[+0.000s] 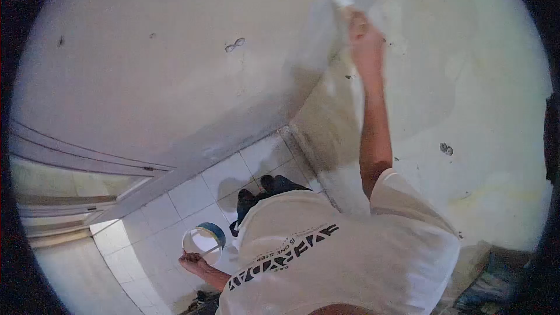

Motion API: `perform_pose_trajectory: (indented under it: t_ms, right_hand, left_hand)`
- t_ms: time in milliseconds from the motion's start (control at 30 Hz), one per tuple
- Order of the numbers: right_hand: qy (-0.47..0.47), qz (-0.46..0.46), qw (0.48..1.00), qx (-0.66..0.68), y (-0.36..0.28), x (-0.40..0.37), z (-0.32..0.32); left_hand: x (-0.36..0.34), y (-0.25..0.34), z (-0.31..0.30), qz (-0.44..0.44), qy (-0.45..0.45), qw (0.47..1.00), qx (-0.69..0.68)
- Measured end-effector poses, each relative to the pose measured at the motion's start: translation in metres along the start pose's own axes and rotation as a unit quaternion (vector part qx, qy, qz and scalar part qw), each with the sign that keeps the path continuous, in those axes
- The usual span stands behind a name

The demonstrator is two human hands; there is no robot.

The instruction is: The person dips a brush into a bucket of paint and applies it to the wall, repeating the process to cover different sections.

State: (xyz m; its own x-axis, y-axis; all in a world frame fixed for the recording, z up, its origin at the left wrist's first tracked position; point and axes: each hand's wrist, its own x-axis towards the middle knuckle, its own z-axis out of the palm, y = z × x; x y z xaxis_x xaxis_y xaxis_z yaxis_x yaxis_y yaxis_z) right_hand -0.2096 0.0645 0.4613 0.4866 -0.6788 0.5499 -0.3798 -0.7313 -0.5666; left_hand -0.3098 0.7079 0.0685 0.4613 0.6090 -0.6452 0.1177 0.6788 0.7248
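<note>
The pale plastered wall (175, 81) shows a lighter smeared band (318, 41) at its far corner, seemingly worked, while yellow stains (496, 192) to the right look untouched. The right hand (364, 38), arm stretched up, has its grip clamped on a small whitish pad (343, 0) there; the left hand (195, 262), low near left, grips a round blue-rimmed white container (204, 239).
</note>
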Motion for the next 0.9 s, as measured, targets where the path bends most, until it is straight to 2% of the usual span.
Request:
perform_pose_trajectory:
  t_ms: [33, 100, 133, 167, 233, 267, 300, 367, 433, 467, 500, 533, 567, 600, 633, 667, 700, 733, 767, 833, 900]
  right_hand:
    - [0.007, 0.004, 1.000, 0.002, 0.017, -0.009, 0.006]
    - [-0.063, -0.210, 0.972, -0.082, 0.038, -0.021, 0.017]
    - [-0.052, -0.203, 0.977, -0.036, 0.043, -0.022, 0.014]
    - [-0.052, -0.197, 0.978, -0.032, 0.050, -0.025, 0.012]
    - [0.017, -0.091, 0.995, 0.036, -0.006, -0.016, -0.032]
    - [0.051, -0.105, 0.993, 0.031, -0.033, -0.015, -0.047]
    - [0.051, -0.098, 0.993, 0.031, -0.027, -0.016, -0.034]
    - [0.039, -0.180, 0.983, 0.025, 0.005, -0.021, 0.021]
    - [-0.137, -0.107, 0.985, 0.009, 0.058, -0.060, 0.062]
    - [-0.228, -0.117, 0.965, -0.050, 0.090, -0.075, 0.088]
    - [-0.322, -0.116, 0.933, -0.112, 0.090, -0.091, 0.086]
    - [-0.320, -0.116, 0.934, -0.108, 0.091, -0.090, 0.082]
    - [-0.207, -0.134, 0.968, -0.045, 0.092, -0.076, 0.078]
    - [-0.100, -0.140, 0.985, 0.016, 0.073, -0.071, 0.054]
    - [-0.039, -0.182, 0.981, -0.048, 0.046, -0.050, 0.016]
    - [0.019, -0.133, 0.990, 0.051, 0.016, -0.036, -0.016]
    - [0.064, -0.107, 0.988, 0.092, -0.015, -0.032, -0.042]
    - [0.111, -0.087, 0.981, 0.134, -0.035, -0.030, -0.052]
    - [0.110, -0.086, 0.981, 0.133, -0.026, -0.033, -0.031]
    - [0.089, -0.175, 0.978, 0.077, 0.028, -0.050, 0.052]
    - [0.038, -0.147, 0.980, 0.128, 0.079, -0.104, 0.124]
  left_hand:
    - [0.011, 0.002, -0.003, 0.003, -0.007, 1.000, 0.000]
    - [0.020, 0.002, -0.010, 0.003, -0.030, 0.999, 0.040]
    - [0.010, 0.011, -0.007, -0.053, -0.028, 0.998, -0.017]
    - [0.017, 0.016, -0.013, -0.046, -0.029, 0.998, -0.014]
    - [0.035, 0.002, -0.021, -0.021, -0.035, 0.999, 0.003]
    - [0.040, -0.003, -0.022, -0.019, -0.036, 0.999, 0.008]
    - [0.049, -0.006, -0.022, -0.008, -0.052, 0.998, 0.040]
    - [0.050, 0.005, -0.024, 0.010, -0.063, 0.996, 0.069]
    - [0.018, 0.013, -0.002, -0.053, -0.085, 0.995, -0.019]
    - [0.012, 0.013, 0.001, -0.042, -0.075, 0.996, -0.012]
    - [0.011, 0.021, -0.002, -0.036, -0.077, 0.996, -0.007]
    - [0.010, 0.020, 0.000, -0.058, -0.056, 0.997, -0.017]
    - [0.011, 0.017, 0.009, -0.079, -0.036, 0.996, -0.034]
    - [0.047, 0.000, -0.005, -0.013, -0.081, 0.996, 0.023]
    - [0.082, -0.009, -0.035, 0.050, -0.123, 0.987, 0.094]
    - [0.052, 0.008, -0.024, 0.010, -0.106, 0.993, 0.059]
    - [0.005, 0.019, 0.009, -0.033, -0.092, 0.995, 0.015]
    - [0.002, 0.020, 0.007, -0.034, -0.090, 0.995, 0.023]
    - [0.003, 0.021, 0.007, -0.039, -0.103, 0.994, 0.006]
    - [0.012, 0.022, 0.009, -0.044, -0.116, 0.992, -0.010]
    - [0.020, 0.018, 0.000, -0.080, -0.120, 0.990, -0.005]
